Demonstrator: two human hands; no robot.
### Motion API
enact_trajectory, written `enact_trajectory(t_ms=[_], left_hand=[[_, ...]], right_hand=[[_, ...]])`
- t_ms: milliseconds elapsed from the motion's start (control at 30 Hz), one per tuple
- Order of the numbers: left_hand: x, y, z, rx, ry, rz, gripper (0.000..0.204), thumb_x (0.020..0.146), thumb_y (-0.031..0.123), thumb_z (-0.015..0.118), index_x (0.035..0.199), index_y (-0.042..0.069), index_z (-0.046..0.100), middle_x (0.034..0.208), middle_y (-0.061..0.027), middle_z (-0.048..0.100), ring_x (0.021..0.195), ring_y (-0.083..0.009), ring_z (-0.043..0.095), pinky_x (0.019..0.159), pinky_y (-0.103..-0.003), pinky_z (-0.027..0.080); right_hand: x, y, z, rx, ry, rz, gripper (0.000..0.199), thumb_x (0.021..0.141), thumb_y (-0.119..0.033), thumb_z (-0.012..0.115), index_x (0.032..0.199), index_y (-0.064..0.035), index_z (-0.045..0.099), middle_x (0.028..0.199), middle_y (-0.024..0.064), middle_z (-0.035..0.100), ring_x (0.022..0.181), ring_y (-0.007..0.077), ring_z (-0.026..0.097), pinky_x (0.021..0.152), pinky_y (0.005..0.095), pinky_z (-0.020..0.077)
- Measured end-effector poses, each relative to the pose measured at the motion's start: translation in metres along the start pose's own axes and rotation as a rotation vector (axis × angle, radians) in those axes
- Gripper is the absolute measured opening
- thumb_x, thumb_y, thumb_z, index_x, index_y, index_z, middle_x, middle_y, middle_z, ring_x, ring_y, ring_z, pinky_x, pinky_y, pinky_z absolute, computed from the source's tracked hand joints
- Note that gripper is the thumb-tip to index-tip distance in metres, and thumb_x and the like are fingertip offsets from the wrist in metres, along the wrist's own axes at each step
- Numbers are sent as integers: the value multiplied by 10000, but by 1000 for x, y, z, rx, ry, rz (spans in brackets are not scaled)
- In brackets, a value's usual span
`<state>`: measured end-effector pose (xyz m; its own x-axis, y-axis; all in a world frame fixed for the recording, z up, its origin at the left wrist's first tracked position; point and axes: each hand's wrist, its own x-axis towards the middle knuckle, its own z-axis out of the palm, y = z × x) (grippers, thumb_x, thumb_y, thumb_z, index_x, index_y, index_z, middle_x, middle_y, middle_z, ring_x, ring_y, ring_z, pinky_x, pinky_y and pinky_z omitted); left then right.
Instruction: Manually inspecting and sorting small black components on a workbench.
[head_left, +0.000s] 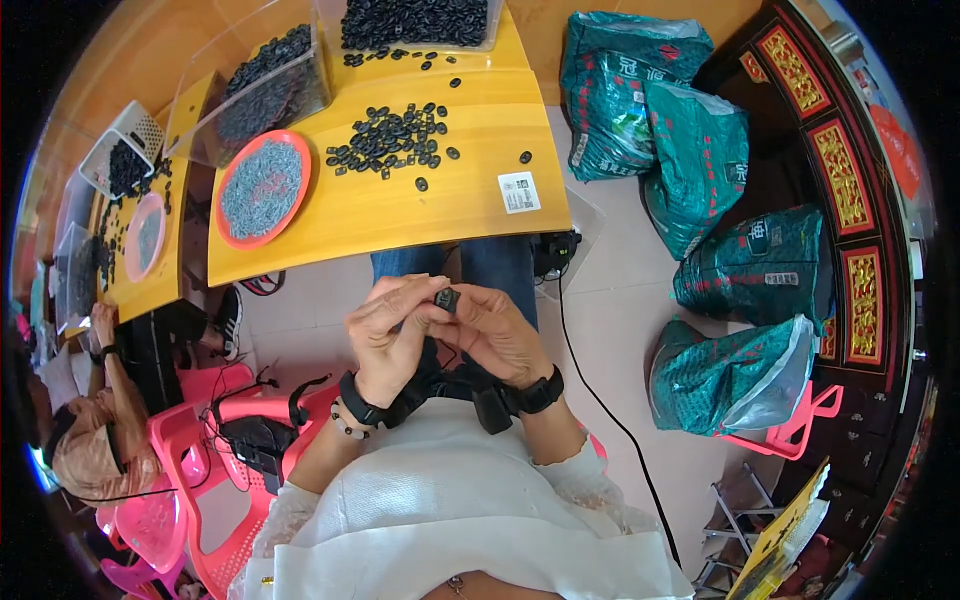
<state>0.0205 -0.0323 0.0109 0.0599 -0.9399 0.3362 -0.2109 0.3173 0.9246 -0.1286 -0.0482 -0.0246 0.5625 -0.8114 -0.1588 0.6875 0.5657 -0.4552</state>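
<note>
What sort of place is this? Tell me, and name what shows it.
Probably a small hand-assembly workshop. The yellow table carries a pile of small black parts, clear bins full of them and a round orange tray; green sacks stand on the floor, and both hands pinch one part.

The yellow table (400,215) looks like smooth, glossy lacquered wood, and the small black parts (390,140) heaped on it look like matt plastic. On its far left stand clear, shiny plastic bins (262,85) beside an orange plastic plate (263,188). The green sacks (690,160) to the right are crinkled glossy plastic film.
</note>
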Motion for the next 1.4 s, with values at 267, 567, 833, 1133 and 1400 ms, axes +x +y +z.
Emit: enact_trajectory(t_ms=[267,567,833,1133,1400], left_hand=[[-2,-2,-5,136,17,137,309,740,-116,585,1009,1,683,866,-105,689,809,-217,606,732,-298,493],[-5,1,-4,172,5,197,295,733,-131,568,976,-15,689,864,-110,687,819,-231,617,747,-319,500],[-7,-2,-2,128,-18,185,323,721,-161,551,981,-22,684,898,-127,686,849,-243,623,750,-317,515],[0,-2,-2,161,33,144,325,758,-140,568,1041,-14,668,904,-115,676,853,-206,618,730,-302,518],[4,-20,-8,-94,185,-8,485,723,-132,638,1186,6,599,940,-120,697,822,-147,572,750,-266,479]], right_hand=[[3,-3,6,82,-71,124,377,896,-214,602,1184,23,549,1084,90,601,976,161,593,884,342,508],[1,0,-5,-48,-88,39,320,888,-216,610,1080,39,627,1056,96,626,957,150,591,878,307,494],[1,0,-7,-87,6,70,282,875,-174,626,1078,22,639,1072,89,626,973,146,580,896,291,476],[9,-6,5,-49,-56,43,245,903,-216,593,969,15,642,1018,63,608,960,126,568,898,300,475],[23,-33,29,-325,42,73,456,958,-404,457,1078,-2,637,924,36,631,835,76,579,805,238,493]])
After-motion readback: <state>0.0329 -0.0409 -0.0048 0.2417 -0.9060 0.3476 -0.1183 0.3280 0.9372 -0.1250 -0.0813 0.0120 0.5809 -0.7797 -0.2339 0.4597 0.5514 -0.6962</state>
